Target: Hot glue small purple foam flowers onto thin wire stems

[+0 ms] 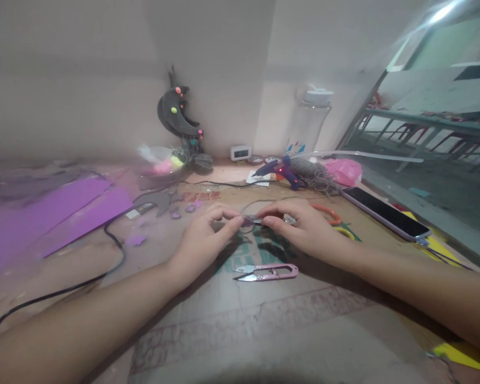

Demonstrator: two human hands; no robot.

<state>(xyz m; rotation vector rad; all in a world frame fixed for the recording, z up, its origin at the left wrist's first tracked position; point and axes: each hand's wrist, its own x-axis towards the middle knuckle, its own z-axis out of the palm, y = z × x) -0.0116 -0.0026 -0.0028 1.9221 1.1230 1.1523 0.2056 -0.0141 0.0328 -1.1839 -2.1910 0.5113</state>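
My left hand (208,234) and my right hand (300,226) meet over the middle of the cardboard work surface (264,320). Both pinch a thin grey wire (248,223) that forms a small loop between the fingertips. My right hand also seems to grip a small metal tool (260,220); I cannot make out what it is. Pink thread snips (266,272) lie open on the cardboard just below my hands.
Purple foam sheets (56,213) lie at the left beside a black cable (112,240). A blue glue gun (282,172), grey yarn (314,176), a phone (386,213), a water bottle (310,122) and a grey crescent-moon craft (176,114) stand behind. Orange-handled scissors (328,213) sit by my right hand.
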